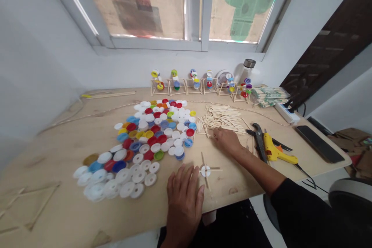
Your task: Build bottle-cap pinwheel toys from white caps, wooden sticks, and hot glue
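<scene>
left hand (183, 197) is nearest, palm down on the wooden table (223, 184), fingers extended and not gripping anything afaict. just right of its fingers is the white cap with sticks (205, 171), arms out like a cross, outside both grips. right hand (228, 140) is farther up at the near edge of the stick pile (225, 118), fingers curled down, can't tell if they've pinched one. loose bottle caps (152, 140) sprawl off to the left.
</scene>
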